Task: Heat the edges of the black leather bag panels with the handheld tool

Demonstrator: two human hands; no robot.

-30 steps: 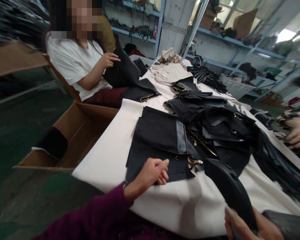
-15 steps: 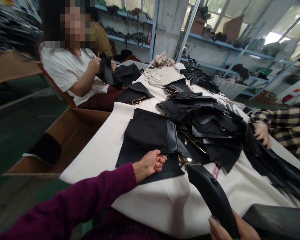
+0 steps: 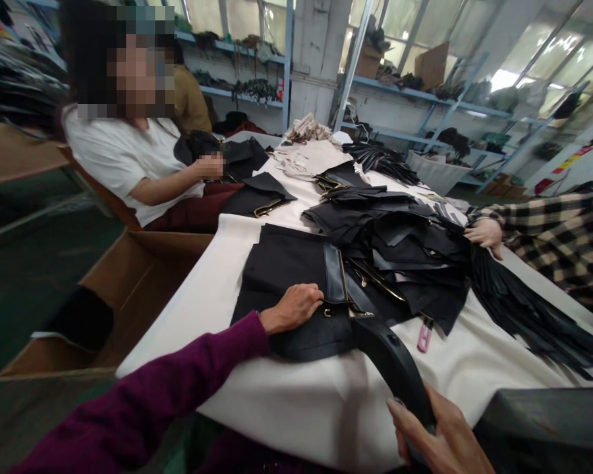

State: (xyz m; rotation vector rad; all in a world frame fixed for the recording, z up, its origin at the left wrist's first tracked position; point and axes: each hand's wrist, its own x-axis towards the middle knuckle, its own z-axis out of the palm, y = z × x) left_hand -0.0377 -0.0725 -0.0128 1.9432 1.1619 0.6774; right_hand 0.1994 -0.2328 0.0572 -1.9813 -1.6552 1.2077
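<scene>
My left hand (image 3: 296, 308) is closed, fingers pinched on the edge of a black fabric piece (image 3: 286, 266) lying on the white-covered table (image 3: 321, 401). A smooth black strip (image 3: 334, 276) and a gold-toothed zipper (image 3: 344, 273) run along that piece, and a small gold zipper pull (image 3: 328, 313) shows beside my fingers. My right hand (image 3: 439, 428) is wrapped around the handle of a curved black handheld tool (image 3: 390, 355). Its pointed tip reaches the zipper end, close to my left hand. Whether the tip touches the zipper, I cannot tell.
Stacked black pieces (image 3: 405, 243) fill the table's middle, with a pink-handled item (image 3: 423, 336) before them. Long black strips (image 3: 528, 309) lie right, under a co-worker's hand (image 3: 484, 236). Another person (image 3: 123, 164) sits left, behind a cardboard box (image 3: 133, 283). A dark box-shaped object (image 3: 548, 421) stands lower right.
The curved tool and my right hand have moved up and left. My left hand has turned knuckles up, still at the fabric edge. The view has shifted slightly.
</scene>
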